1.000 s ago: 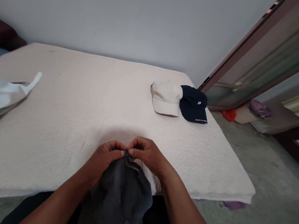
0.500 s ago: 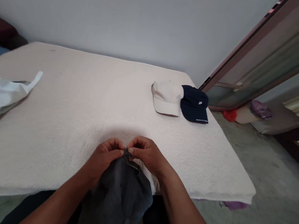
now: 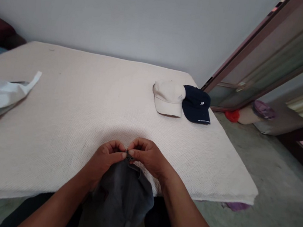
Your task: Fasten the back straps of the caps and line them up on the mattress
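A dark grey baseball cap (image 3: 126, 199) hangs at the near edge of the bed, just above my lap, its crown button toward me. My left hand (image 3: 108, 156) pinches the end of its back strap between thumb and fingers. Close beside it, my right hand (image 3: 147, 155) pinches the same strap area, the fingertips of both hands nearly touching. The small fastening between them is mostly hidden by my fingers. Farther off on the right lie a beige cap (image 3: 168, 98) and a navy cap (image 3: 196, 105), side by side with brims toward me.
A white cloth item with a strap (image 3: 0, 95) lies at the left edge of the bed. The bed has a cream textured cover (image 3: 87, 94) and stands against a grey wall (image 3: 119, 16). A framed glass door (image 3: 247, 66) and concrete floor (image 3: 279, 182) are on the right.
Both hands stay on the strap with almost no movement. The grey cap has shifted very slightly, and the whole view has drifted a little.
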Action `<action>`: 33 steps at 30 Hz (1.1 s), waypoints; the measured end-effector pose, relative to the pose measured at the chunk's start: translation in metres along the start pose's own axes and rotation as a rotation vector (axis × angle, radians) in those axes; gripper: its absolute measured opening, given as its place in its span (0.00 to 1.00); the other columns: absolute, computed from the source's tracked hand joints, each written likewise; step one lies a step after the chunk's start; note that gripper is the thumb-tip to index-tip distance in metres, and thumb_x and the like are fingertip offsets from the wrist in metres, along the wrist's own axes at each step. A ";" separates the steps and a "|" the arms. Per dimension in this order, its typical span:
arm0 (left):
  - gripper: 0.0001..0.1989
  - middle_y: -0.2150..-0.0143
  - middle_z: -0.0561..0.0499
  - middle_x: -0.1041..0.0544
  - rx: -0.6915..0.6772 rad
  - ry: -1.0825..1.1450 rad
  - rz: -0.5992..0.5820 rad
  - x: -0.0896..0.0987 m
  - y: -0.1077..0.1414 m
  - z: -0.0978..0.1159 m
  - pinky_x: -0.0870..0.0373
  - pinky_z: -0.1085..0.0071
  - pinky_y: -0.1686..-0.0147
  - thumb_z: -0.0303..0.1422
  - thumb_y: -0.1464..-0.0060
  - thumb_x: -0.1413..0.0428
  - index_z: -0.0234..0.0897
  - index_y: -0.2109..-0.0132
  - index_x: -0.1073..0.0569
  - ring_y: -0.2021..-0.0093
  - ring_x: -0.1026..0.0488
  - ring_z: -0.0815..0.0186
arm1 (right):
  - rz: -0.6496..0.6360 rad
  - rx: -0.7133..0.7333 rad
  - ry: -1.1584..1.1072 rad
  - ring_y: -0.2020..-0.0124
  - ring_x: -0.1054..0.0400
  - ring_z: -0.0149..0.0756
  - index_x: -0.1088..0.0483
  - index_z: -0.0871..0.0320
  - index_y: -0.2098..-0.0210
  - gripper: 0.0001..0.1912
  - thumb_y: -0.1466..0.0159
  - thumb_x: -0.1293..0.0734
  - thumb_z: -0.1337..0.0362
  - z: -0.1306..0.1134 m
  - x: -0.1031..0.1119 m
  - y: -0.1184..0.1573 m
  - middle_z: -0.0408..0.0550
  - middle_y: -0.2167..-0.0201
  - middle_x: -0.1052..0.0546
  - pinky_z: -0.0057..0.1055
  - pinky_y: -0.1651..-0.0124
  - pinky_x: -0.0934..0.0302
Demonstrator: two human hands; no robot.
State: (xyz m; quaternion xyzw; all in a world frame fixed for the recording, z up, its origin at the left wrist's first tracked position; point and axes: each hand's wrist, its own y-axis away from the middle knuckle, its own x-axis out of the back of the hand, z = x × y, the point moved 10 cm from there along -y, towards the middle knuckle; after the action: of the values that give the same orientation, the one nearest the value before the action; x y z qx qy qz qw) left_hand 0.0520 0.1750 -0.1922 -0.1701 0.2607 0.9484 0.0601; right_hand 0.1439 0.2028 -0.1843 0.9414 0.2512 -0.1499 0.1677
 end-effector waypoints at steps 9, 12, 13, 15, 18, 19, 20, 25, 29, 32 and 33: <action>0.10 0.77 0.57 0.26 0.015 0.037 0.005 0.000 0.001 -0.003 0.38 0.78 0.79 0.27 0.58 0.39 0.38 0.69 0.33 0.79 0.32 0.73 | 0.020 -0.003 0.018 0.75 0.36 0.27 0.30 0.62 0.72 0.05 0.48 0.30 0.67 -0.002 -0.001 0.000 0.42 0.76 0.30 0.28 0.69 0.41; 0.09 0.78 0.56 0.26 0.027 0.049 0.011 0.001 0.000 -0.007 0.39 0.78 0.80 0.25 0.58 0.40 0.38 0.69 0.34 0.79 0.32 0.72 | 0.032 -0.005 0.027 0.75 0.36 0.27 0.30 0.62 0.72 0.05 0.49 0.30 0.67 0.000 -0.001 0.000 0.42 0.77 0.30 0.29 0.69 0.40; 0.09 0.78 0.56 0.26 0.028 0.055 0.013 0.001 -0.001 -0.008 0.40 0.78 0.80 0.25 0.58 0.41 0.38 0.69 0.34 0.80 0.33 0.72 | 0.035 -0.006 0.031 0.75 0.36 0.27 0.30 0.62 0.72 0.05 0.49 0.30 0.68 0.001 -0.001 0.000 0.42 0.77 0.30 0.29 0.69 0.40; 0.09 0.79 0.56 0.27 0.025 0.070 0.016 0.002 -0.001 -0.009 0.41 0.78 0.80 0.24 0.58 0.42 0.38 0.70 0.35 0.80 0.33 0.72 | 0.040 -0.006 0.040 0.75 0.36 0.28 0.30 0.62 0.72 0.05 0.48 0.30 0.67 0.001 -0.001 0.000 0.42 0.77 0.30 0.29 0.69 0.40; 0.09 0.78 0.57 0.27 0.013 0.099 0.013 0.001 -0.002 -0.009 0.41 0.78 0.80 0.24 0.58 0.43 0.39 0.70 0.35 0.80 0.33 0.72 | 0.042 -0.006 0.035 0.74 0.35 0.28 0.30 0.61 0.71 0.06 0.48 0.30 0.67 0.001 -0.001 0.000 0.42 0.75 0.30 0.29 0.68 0.39; 0.09 0.78 0.57 0.27 0.010 0.109 0.012 0.000 -0.001 -0.008 0.41 0.78 0.80 0.24 0.58 0.43 0.39 0.70 0.35 0.80 0.33 0.72 | 0.039 -0.006 0.029 0.74 0.35 0.28 0.30 0.61 0.71 0.06 0.48 0.30 0.66 0.001 -0.002 0.000 0.42 0.75 0.30 0.29 0.68 0.39; 0.10 0.78 0.57 0.26 0.009 0.115 0.012 0.000 -0.001 -0.008 0.41 0.78 0.80 0.24 0.59 0.42 0.39 0.69 0.35 0.80 0.32 0.71 | 0.034 -0.007 0.023 0.74 0.35 0.28 0.30 0.61 0.71 0.06 0.48 0.30 0.66 0.001 -0.002 0.000 0.42 0.75 0.30 0.29 0.68 0.39; 0.10 0.77 0.57 0.26 0.016 0.107 -0.025 -0.003 0.001 -0.004 0.39 0.78 0.79 0.25 0.58 0.40 0.39 0.69 0.35 0.79 0.31 0.72 | 0.045 0.000 0.017 0.74 0.36 0.27 0.30 0.60 0.71 0.07 0.48 0.30 0.65 -0.001 0.000 0.000 0.41 0.76 0.29 0.27 0.69 0.41; 0.09 0.77 0.57 0.26 0.006 0.084 -0.039 -0.003 0.001 -0.003 0.39 0.78 0.79 0.27 0.56 0.40 0.39 0.69 0.34 0.79 0.32 0.72 | 0.058 -0.004 0.012 0.75 0.36 0.27 0.30 0.60 0.72 0.07 0.49 0.29 0.64 -0.001 0.000 0.000 0.41 0.76 0.29 0.27 0.69 0.41; 0.09 0.76 0.57 0.26 -0.004 0.070 -0.051 -0.003 0.001 -0.003 0.39 0.78 0.79 0.27 0.56 0.39 0.38 0.69 0.34 0.79 0.32 0.73 | 0.061 0.007 0.012 0.75 0.36 0.27 0.30 0.60 0.72 0.06 0.49 0.29 0.65 -0.002 -0.001 0.001 0.41 0.77 0.30 0.27 0.69 0.41; 0.10 0.76 0.57 0.26 -0.006 0.068 -0.054 -0.003 0.001 -0.002 0.39 0.78 0.79 0.27 0.56 0.39 0.38 0.69 0.34 0.78 0.31 0.73 | 0.061 0.014 0.015 0.76 0.36 0.27 0.30 0.61 0.72 0.06 0.49 0.30 0.66 -0.003 -0.001 0.001 0.41 0.77 0.30 0.27 0.69 0.41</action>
State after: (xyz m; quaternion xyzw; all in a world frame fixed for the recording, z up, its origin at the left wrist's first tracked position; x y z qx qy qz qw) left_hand 0.0556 0.1732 -0.1927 -0.2094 0.2550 0.9409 0.0763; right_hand 0.1443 0.2032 -0.1812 0.9509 0.2225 -0.1395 0.1639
